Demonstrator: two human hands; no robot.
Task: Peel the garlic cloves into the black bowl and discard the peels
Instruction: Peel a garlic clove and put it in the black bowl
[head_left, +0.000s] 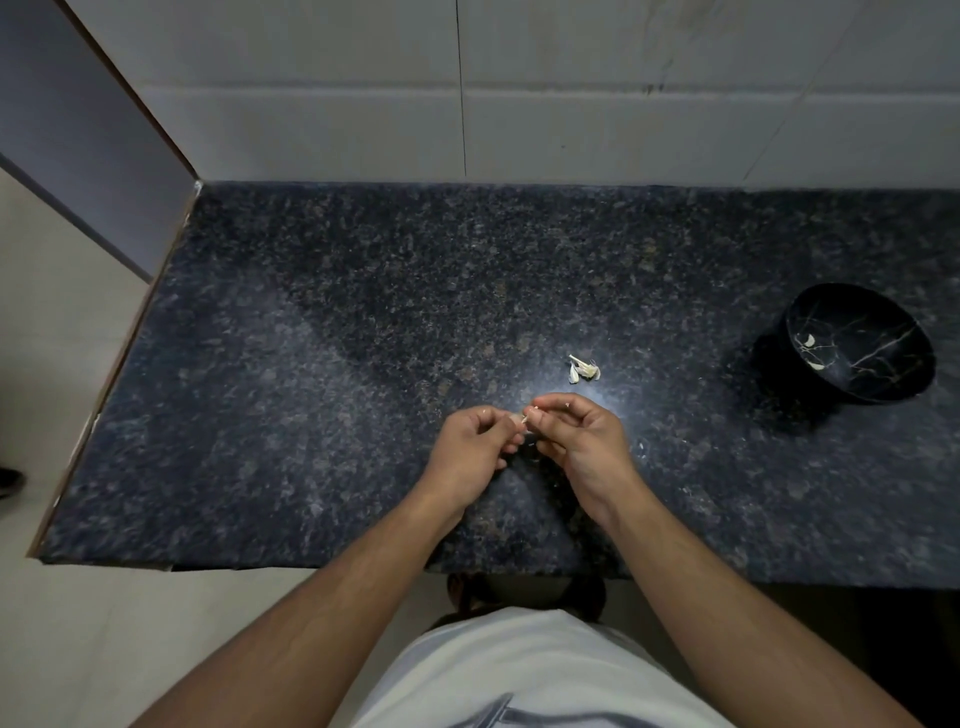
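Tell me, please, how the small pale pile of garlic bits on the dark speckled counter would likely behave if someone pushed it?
The small pale pile of garlic bits looks loose and thin, so it would probably scatter rather than slide as one. The flaky pieces seem papery, likely very light. The dark speckled counter looks polished, so they may skid easily.

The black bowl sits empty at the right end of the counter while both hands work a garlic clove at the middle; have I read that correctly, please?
Not quite: the head view shows the black bowl is not empty; a couple of pale peeled cloves lie inside it. The rest holds: it sits at the counter's right end while the left hand and right hand work a garlic clove.
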